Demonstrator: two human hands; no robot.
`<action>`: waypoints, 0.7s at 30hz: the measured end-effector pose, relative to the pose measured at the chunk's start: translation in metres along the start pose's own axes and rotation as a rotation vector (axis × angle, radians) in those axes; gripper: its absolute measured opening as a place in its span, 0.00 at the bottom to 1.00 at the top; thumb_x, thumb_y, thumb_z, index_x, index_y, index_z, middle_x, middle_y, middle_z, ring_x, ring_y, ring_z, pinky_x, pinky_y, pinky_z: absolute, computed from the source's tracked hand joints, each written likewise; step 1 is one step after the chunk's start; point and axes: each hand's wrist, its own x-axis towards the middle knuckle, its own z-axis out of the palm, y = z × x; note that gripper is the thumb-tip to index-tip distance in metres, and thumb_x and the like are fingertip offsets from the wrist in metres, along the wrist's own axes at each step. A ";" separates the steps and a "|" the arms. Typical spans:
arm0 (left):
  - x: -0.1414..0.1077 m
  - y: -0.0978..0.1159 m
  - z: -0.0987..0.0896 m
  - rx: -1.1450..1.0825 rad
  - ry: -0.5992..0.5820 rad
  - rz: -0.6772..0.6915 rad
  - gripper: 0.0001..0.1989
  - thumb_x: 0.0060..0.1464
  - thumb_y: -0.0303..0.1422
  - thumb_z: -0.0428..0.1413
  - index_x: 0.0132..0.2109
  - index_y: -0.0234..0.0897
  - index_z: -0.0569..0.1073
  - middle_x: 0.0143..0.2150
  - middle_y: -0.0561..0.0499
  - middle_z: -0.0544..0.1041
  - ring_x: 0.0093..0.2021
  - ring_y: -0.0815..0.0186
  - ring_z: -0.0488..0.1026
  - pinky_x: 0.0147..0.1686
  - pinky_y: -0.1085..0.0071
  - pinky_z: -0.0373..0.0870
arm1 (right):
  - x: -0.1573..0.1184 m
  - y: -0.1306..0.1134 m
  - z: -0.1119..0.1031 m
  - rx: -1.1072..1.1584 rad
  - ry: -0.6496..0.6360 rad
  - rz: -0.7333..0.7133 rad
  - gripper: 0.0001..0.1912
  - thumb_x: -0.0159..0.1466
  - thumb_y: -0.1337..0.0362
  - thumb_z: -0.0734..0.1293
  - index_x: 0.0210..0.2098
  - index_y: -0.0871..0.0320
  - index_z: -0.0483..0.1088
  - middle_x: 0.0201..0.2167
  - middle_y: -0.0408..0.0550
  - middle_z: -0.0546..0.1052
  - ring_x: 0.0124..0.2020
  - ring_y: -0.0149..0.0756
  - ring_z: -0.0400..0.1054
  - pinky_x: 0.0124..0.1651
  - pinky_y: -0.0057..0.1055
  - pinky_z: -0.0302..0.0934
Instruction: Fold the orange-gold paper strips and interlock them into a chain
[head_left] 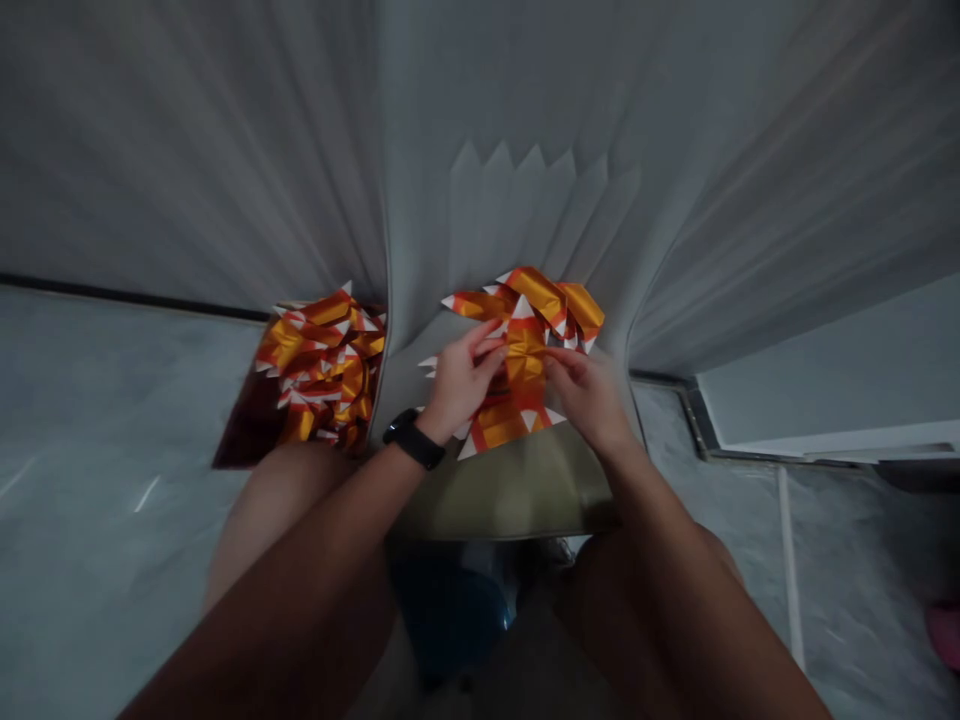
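Between my hands is a folded piece of shiny gold ribbon (526, 345) with orange edges and a white pointed end at the top. My left hand (466, 378), below which a black watch (414, 438) is strapped, pinches its left side. My right hand (591, 395) grips the right side between thumb and finger. Behind it, other gold and orange ribbon pieces (544, 292) with white tips lie on the chair seat (517, 490). One more ribbon piece (504, 425) lies just below the held one, partly covered by it and my left hand.
A dark red box (244, 430) on the left holds a heap of similar ribbon pieces (330, 360). The chair back (517, 215) rises ahead, before grey curtains (187, 150). A blue object (450, 615) sits between my legs, under the seat. A pale panel (832, 370) stands at right.
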 end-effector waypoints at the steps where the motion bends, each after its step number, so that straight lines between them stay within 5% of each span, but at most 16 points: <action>1: 0.000 0.001 -0.001 0.020 0.001 0.006 0.26 0.58 0.37 0.61 0.62 0.37 0.71 0.50 0.43 0.82 0.49 0.56 0.80 0.51 0.57 0.77 | 0.001 0.000 -0.001 -0.007 -0.007 -0.003 0.18 0.64 0.55 0.65 0.46 0.58 0.78 0.38 0.49 0.83 0.38 0.41 0.78 0.43 0.37 0.71; 7: -0.006 0.010 0.002 0.115 0.004 0.056 0.23 0.58 0.36 0.60 0.60 0.38 0.73 0.48 0.45 0.83 0.48 0.58 0.80 0.49 0.60 0.77 | -0.003 -0.007 0.002 -0.058 0.021 -0.032 0.17 0.64 0.54 0.66 0.44 0.57 0.78 0.35 0.49 0.83 0.35 0.41 0.77 0.40 0.35 0.69; 13: -0.016 0.019 0.008 0.338 0.012 0.161 0.12 0.60 0.39 0.59 0.46 0.39 0.81 0.42 0.48 0.84 0.41 0.62 0.80 0.42 0.67 0.75 | -0.013 -0.025 0.010 -0.452 0.106 -0.091 0.19 0.70 0.51 0.61 0.37 0.56 0.79 0.27 0.50 0.79 0.28 0.41 0.73 0.34 0.34 0.59; 16: -0.014 0.021 0.005 0.494 -0.001 0.148 0.14 0.62 0.43 0.56 0.41 0.39 0.82 0.36 0.49 0.83 0.34 0.63 0.78 0.34 0.69 0.71 | -0.011 -0.028 0.008 -0.551 0.141 -0.155 0.22 0.71 0.50 0.60 0.33 0.56 0.78 0.24 0.51 0.77 0.27 0.40 0.71 0.34 0.34 0.56; 21: -0.003 0.024 -0.004 0.431 -0.095 0.116 0.18 0.61 0.47 0.55 0.37 0.37 0.80 0.31 0.51 0.80 0.28 0.68 0.72 0.27 0.72 0.65 | -0.004 -0.029 -0.006 -0.509 0.106 -0.150 0.27 0.72 0.47 0.57 0.27 0.57 0.75 0.21 0.49 0.76 0.24 0.36 0.68 0.30 0.31 0.53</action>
